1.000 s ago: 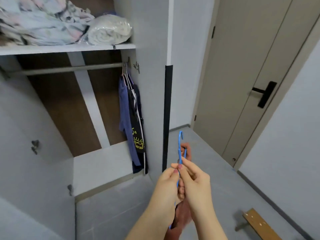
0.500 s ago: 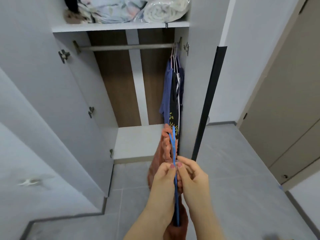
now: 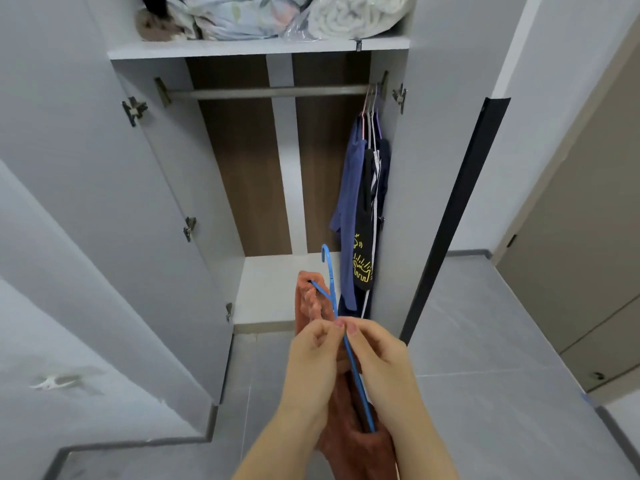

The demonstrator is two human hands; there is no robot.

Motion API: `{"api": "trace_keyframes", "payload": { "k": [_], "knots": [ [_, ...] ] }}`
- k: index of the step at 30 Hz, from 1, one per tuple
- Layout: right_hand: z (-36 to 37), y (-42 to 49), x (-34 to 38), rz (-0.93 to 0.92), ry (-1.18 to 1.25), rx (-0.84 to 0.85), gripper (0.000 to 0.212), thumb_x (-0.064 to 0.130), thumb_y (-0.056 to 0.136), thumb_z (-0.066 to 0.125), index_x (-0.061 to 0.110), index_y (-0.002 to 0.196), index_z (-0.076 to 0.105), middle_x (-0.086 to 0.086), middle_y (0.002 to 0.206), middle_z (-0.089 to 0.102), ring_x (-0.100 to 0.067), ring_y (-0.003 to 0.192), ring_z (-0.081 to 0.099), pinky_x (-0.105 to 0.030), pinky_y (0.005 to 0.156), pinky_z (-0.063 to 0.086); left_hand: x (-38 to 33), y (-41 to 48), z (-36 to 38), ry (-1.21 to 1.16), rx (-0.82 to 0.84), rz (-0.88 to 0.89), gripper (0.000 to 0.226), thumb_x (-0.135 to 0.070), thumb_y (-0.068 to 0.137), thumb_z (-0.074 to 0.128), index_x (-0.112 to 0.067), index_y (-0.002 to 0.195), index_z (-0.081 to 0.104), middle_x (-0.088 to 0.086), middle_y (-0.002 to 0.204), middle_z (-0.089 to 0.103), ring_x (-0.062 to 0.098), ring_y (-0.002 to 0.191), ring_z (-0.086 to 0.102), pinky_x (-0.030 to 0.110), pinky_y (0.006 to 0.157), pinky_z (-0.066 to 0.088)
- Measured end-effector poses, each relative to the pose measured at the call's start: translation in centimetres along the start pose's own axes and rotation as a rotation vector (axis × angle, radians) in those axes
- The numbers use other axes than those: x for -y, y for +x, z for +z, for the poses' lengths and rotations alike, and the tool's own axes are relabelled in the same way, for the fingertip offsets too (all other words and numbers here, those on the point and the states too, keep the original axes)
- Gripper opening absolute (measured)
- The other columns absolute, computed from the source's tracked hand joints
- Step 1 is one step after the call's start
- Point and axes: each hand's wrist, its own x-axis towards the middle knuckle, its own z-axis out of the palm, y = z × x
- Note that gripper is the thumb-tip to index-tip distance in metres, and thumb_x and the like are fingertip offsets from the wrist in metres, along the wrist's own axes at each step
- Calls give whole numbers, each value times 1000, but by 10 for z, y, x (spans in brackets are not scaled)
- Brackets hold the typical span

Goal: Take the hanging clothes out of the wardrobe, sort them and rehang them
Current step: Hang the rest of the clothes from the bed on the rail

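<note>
The left hand (image 3: 311, 358) and right hand (image 3: 377, 355) pinch the thin blue plastic hanger (image 3: 349, 355), which carries a rust-orange garment (image 3: 306, 303). Its long axis runs forward from the fingers (image 3: 351, 329), with the hook beyond them and the metal wardrobe rail (image 3: 263, 91) well above.

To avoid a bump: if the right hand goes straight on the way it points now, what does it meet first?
Beyond the hanger it pinches, the right hand probably meets the wardrobe's bottom board, just left of the hanging clothes; depth unclear.

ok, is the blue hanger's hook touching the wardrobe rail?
Apart. Head view: the left hand and right hand pinch the blue hanger low down, its hook far below the rail, with brown back panel showing between them.
</note>
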Motion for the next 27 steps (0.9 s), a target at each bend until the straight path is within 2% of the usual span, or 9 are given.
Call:
{"api": "trace_keyframes", "payload": {
  "k": [3,6,8,11,16,21,23,25,27],
  "knots": [
    [19,33,2,1,-39,-65,16,13,95,56,18,95,71,12,83,74,0,78,69,-10,66,48,-7,39,-1,96,-31,69,27,-26,93,58,-8,75,63,21,79,71,38,77,68,49,77,54],
    [42,67,4,-1,-94,-105,17,15,96,56,24,96,70,9,88,74,-4,84,68,-13,70,50,-20,77,-8,166,-27,137,25,-22,94,53,-8,75,62,17,74,69,39,74,65,50,72,53],
    [61,90,9,-9,-126,-81,20,15,96,55,27,97,71,7,89,74,-9,85,69,-20,75,53,-33,102,-21,187,-22,152,27,-19,96,51,-11,73,64,11,70,69,28,67,65,39,64,51],
    [94,123,18,-39,-108,-73,19,13,95,56,24,98,72,10,90,75,-5,86,69,-15,76,51,-60,133,-43,201,-18,188,30,-12,95,49,-13,72,68,2,67,70,10,59,63,21,57,46],
    [138,170,26,-98,-101,-101,21,16,96,56,28,105,71,8,90,73,-1,81,67,-13,72,49,-89,186,-67,204,43,236,27,-12,96,48,-17,80,70,5,74,73,19,73,70,43,76,56],
    [140,210,26,-83,-80,-92,27,20,98,51,34,114,67,22,103,70,3,100,64,-16,86,50,-106,222,-56,209,71,258,29,-13,97,47,-24,83,70,4,76,73,22,77,71,43,81,56],
    [136,230,22,-52,-91,-101,28,19,99,49,36,114,65,11,98,71,1,94,65,-21,84,52,-106,241,-49,243,90,272,27,-15,98,47,-22,84,70,6,76,73,25,77,71,48,82,56],
    [131,253,16,-7,-98,-128,27,16,99,48,36,111,62,-6,88,67,-14,82,66,-31,79,53,-107,261,-42,255,81,239,26,-19,97,50,-23,83,71,5,79,73,25,80,71,51,82,55],
    [129,278,12,16,-71,-126,23,14,98,48,31,108,60,-11,91,66,-23,86,66,-41,85,55,-110,283,-33,227,69,200,28,-17,98,50,-24,82,73,5,81,74,24,81,71,47,82,56]
  ]
}}
